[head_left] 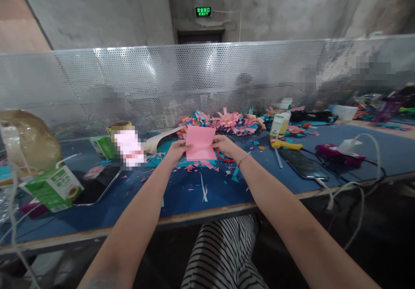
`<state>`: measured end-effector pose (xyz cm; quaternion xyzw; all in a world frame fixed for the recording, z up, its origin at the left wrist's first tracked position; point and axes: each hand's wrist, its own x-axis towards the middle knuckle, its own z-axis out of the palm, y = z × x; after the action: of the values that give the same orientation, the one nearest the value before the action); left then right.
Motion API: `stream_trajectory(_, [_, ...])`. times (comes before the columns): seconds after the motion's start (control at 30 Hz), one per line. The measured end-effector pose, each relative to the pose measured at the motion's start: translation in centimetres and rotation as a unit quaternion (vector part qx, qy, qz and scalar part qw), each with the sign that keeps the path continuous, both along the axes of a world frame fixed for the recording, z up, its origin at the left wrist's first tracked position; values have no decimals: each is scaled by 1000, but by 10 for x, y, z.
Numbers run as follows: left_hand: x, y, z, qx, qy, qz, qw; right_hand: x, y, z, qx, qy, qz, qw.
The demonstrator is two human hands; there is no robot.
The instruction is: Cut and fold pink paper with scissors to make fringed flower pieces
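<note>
Pink, rectangular paper sheet (200, 144), pinched at opposite side edges by the bare left hand (177, 150) and bare right hand (224, 145).
It sits above loose pink and blue paper scraps (196, 165) on the blue-topped table (181, 198); uneven pulling might tear it, a slack pinch drop it.

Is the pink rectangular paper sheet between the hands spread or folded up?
Spread: the pink paper sheet shows its broad face, left hand and right hand gripping opposite sides. Cannot tell whether it's doubled.
</note>
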<state>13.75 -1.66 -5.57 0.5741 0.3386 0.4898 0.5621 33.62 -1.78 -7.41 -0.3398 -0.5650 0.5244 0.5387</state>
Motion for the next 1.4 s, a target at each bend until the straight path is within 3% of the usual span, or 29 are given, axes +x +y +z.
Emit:
stream_trajectory(0.17, [-3,1,2,-7,-9,46,999,6,1,4,-6,24,-118,993])
stream_trajectory(0.23, [-3,1,3,-6,-2,62,998,8,-1,7,-21,49,-126,991])
stream_trajectory(0.43, [-1,-5,1,27,70,11,997,2,-12,11,-155,-5,21,988])
stream_trajectory(0.67, [-3,0,-4,119,131,24,984,4,-19,13,-198,-33,134,970])
stream_trajectory(0.83, [-4,0,-1,150,128,29,980,4,-17,9,-150,-13,136,979])
stream_trajectory(1.03, [2,0,1,14,60,30,998,0,-12,6,-82,-44,78,993])
stream_trajectory(1.2, [3,-3,7,-90,-19,27,995,1,-9,4,-33,-43,41,998])
stream_trajectory(1.3, [2,-7,10,-118,8,-11,993,1,-5,2,5,-23,15,1000])
stream_trajectory(1.4, [3,-8,10,-95,55,-12,994,0,1,-2,38,-24,-11,999])
